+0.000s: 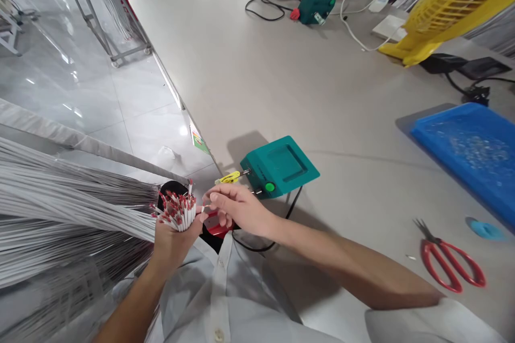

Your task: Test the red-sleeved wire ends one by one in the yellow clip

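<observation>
White, red-tipped strands (179,211) filled the closed left hand (175,244), off the bench's (249,69) left edge near the green device (277,167). The right hand (243,209) was half-curled at one tip, its grip unclear; handling that tip well called for a steady bundle and light fingertips.

Wire bundle (177,212) | white, red-tipped | ends bunched upward | in left hand (175,244)

A yellow fan (456,10) stands on the table (298,86).

Single head-worn view, facing forward and down, seemingly close above the hands (237,209).
</observation>
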Available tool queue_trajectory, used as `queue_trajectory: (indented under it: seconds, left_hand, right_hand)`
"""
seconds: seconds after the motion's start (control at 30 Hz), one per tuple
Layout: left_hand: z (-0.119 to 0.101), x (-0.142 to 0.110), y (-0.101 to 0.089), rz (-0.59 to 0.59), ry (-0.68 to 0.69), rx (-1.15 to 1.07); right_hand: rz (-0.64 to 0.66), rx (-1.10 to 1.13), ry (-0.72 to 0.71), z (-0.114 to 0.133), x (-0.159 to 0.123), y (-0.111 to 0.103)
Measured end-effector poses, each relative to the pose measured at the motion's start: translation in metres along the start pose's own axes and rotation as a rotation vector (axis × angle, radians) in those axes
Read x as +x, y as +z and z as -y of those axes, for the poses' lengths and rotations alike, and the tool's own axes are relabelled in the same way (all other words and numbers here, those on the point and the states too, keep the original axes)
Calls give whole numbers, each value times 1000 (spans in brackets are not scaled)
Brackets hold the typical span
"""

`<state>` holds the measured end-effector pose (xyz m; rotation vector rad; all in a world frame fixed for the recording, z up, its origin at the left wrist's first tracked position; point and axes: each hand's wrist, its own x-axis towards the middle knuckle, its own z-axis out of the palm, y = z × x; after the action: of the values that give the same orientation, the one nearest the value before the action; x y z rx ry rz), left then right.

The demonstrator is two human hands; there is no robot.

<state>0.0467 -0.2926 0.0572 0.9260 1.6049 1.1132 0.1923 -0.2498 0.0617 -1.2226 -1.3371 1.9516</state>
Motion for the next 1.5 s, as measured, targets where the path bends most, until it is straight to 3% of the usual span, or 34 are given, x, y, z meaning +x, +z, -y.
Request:
queue_trajectory:
  seconds: [0.07,0.17,0.23,0.33,0.5,0.7,1.0,1.27,1.5]
  left_hand:
    - [-3,0,2,0,-22,4]
    - [-7,-1,3,48,-71,8]
    - [-8,-2,3,70,-104,-9]
    - [-8,-2,3,88,-119,-29]
    - [-2,6,6,132,-90,-38]
    - [7,22,17,196,-58,-127]
    - [-1,27,21,175,-114,-128]
    - [8,30,25,138,-145,-197]
    - [13,32,24,199,-147,-225]
  right_hand:
    - [-76,-377,-326,0,-2,-2]
    - [-93,-947,-747,-1,-4,-5]
    - [-107,-1223,-920,-1,-4,-7]
    - [-169,-1446,-1017,2,-8,-16]
    - [-344,-1670,-882,14,-13,-43]
    - [-208,-1964,-665,19,-7,-53]
    - [30,-1956,-458,39,8,-48]
    - [22,-1847,-513,38,10,-49]
    - [3,-1845,-524,34,12,-49]
